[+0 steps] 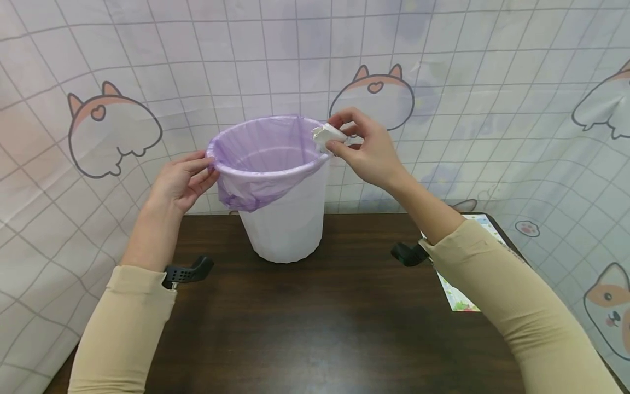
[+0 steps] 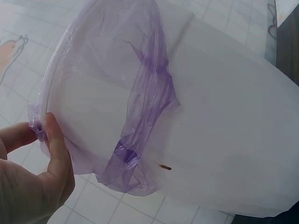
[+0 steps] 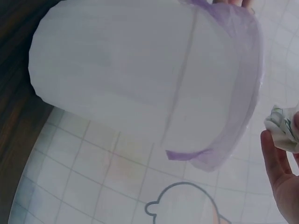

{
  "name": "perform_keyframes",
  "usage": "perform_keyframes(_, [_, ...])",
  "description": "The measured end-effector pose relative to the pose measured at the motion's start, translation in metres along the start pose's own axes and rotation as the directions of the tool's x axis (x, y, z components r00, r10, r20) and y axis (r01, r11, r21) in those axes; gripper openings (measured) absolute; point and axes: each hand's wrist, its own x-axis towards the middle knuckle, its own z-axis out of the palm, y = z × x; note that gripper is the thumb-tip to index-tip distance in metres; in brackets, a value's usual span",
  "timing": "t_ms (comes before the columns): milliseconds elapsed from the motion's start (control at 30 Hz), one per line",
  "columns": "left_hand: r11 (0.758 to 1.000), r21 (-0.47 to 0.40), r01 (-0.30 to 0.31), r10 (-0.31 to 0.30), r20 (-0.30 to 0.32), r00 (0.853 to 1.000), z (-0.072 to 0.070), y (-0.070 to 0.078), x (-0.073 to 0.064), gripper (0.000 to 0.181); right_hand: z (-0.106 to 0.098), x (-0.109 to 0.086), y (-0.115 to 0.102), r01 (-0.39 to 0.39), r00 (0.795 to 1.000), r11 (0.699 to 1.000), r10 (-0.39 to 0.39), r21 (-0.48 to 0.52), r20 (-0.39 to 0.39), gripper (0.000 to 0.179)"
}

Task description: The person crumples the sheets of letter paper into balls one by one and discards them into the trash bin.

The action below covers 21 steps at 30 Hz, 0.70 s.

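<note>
A white trash bin stands upright on the table, lined with a thin purple plastic bag folded over its rim. The bag's loose edge hangs lower on the left side. My left hand pinches the bag-covered rim at the left, fingers on both sides of it in the left wrist view. Over the right side of the rim, my right hand holds a crumpled piece of paper between thumb and fingers. In the right wrist view the crumpled paper shows greenish print. The bottom of the bin's inside is hidden.
The dark wooden table reaches to a curtain-like backdrop with a grid and cartoon animals. A printed sheet lies at the right, partly under my right sleeve. Black mounts sit on both wrists.
</note>
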Motion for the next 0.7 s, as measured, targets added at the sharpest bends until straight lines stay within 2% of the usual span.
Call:
perform_keyframes(433, [1.000, 0.000, 0.019, -0.019, 0.011, 1.000, 0.002, -0.001, 0.002, 0.048, 0.021, 0.032, 0.009, 0.010, 1.000, 0.996, -0.012, -0.091, -0.017, 0.026])
perform_keyframes(567, [1.000, 0.006, 0.018, -0.018, -0.002, 1.000, 0.002, -0.001, 0.000, 0.044, 0.031, 0.041, 0.010, -0.040, 0.999, 0.990, 0.043, -0.132, 0.026, 0.030])
perform_keyframes(700, [1.000, 0.022, 0.012, -0.011, -0.014, 1.000, 0.002, -0.001, -0.001, 0.039, 0.036, 0.045, 0.009, -0.104, 0.989, 0.981, 0.119, -0.161, 0.083, 0.044])
